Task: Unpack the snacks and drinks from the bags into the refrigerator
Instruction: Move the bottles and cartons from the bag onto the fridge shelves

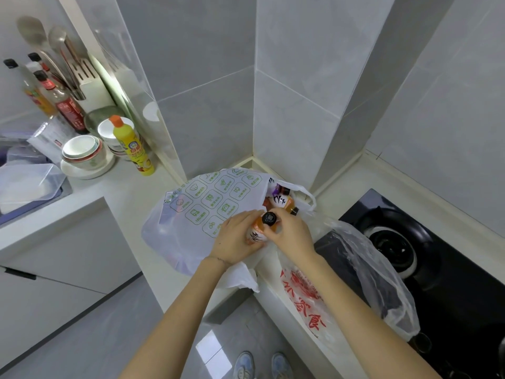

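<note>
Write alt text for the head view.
The left hand and right hand grip a black-capped orange bottle over a white bag on a corner counter. More bottles sit in the bag; a clear bag lies by the stove.
</note>
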Motion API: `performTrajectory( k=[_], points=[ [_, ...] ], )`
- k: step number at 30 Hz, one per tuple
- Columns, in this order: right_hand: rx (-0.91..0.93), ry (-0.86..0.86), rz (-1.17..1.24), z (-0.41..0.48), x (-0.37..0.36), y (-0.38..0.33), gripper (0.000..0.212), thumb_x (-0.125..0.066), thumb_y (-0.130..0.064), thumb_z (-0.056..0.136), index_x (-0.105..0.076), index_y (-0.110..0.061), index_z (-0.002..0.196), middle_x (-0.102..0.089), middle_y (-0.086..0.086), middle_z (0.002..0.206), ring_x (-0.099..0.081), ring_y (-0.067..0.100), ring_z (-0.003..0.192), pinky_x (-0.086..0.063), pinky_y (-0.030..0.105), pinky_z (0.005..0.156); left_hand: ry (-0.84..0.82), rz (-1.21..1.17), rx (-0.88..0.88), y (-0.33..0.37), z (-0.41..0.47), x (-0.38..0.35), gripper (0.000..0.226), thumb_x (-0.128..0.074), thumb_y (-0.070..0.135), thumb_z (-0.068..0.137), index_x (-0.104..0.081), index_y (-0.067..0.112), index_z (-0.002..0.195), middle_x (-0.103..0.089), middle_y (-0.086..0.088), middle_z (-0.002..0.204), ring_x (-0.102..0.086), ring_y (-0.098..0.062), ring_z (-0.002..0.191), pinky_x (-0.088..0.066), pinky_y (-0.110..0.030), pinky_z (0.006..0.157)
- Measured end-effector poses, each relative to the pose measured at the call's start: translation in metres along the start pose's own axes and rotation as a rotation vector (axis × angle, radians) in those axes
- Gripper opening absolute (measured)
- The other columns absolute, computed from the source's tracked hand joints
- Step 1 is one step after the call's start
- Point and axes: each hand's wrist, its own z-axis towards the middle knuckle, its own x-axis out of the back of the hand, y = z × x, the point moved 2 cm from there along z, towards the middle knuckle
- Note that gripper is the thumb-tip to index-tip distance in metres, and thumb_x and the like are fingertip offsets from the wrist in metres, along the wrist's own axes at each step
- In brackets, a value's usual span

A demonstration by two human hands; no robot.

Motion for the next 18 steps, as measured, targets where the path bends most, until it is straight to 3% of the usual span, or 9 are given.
performTrajectory(
  k=[4,9,13,18],
  points=[
    [0.017,-0.02,-0.018,-0.002,-0.003,-0.004,0.031,-0.062,-0.037,0.086,-0.061,-0.022,0.114,-0.067,-0.004,0.102,-0.062,0.017,0.092,-0.053,0.035,0.073,0.072,-0.061,-0.013,0.006,0.001,-0.003,0.066,-0.072,0.042,0.071,-0.053,0.026,0.132,-0.063,0.01,0.122,-0.058,-0.013,0.111,-0.049,-0.038,0.091],
    [0.021,-0.079,0.027,0.006,-0.002,-0.005,0.038,-0.064,-0.041,0.087,-0.059,-0.025,0.121,-0.065,-0.007,0.113,-0.06,0.012,0.103,-0.052,0.033,0.082,0.052,-0.088,0.061,0.003,0.004,-0.007,0.057,-0.074,0.036,0.072,-0.048,0.028,0.122,-0.064,0.01,0.099,-0.06,-0.014,0.089,-0.048,-0.033,0.076],
    [0.026,-0.139,0.126,0.008,0.0,-0.003,0.04,-0.063,-0.043,0.088,-0.057,-0.026,0.124,-0.061,-0.008,0.119,-0.056,0.009,0.108,-0.05,0.032,0.089,0.099,-0.1,0.071,0.0,0.005,-0.001,0.047,-0.072,0.037,0.073,-0.053,0.028,0.115,-0.063,0.011,0.101,-0.058,-0.014,0.091,-0.048,-0.033,0.077],
    [-0.049,-0.132,0.212,0.009,0.003,0.009,0.044,-0.061,-0.041,0.09,-0.056,-0.021,0.129,-0.061,-0.008,0.123,-0.056,0.007,0.111,-0.047,0.028,0.095,0.097,-0.066,0.079,-0.005,0.006,0.0,0.061,-0.067,0.054,0.07,-0.053,0.028,0.124,-0.062,0.012,0.111,-0.057,-0.013,0.102,-0.046,-0.031,0.085]
  ],
)
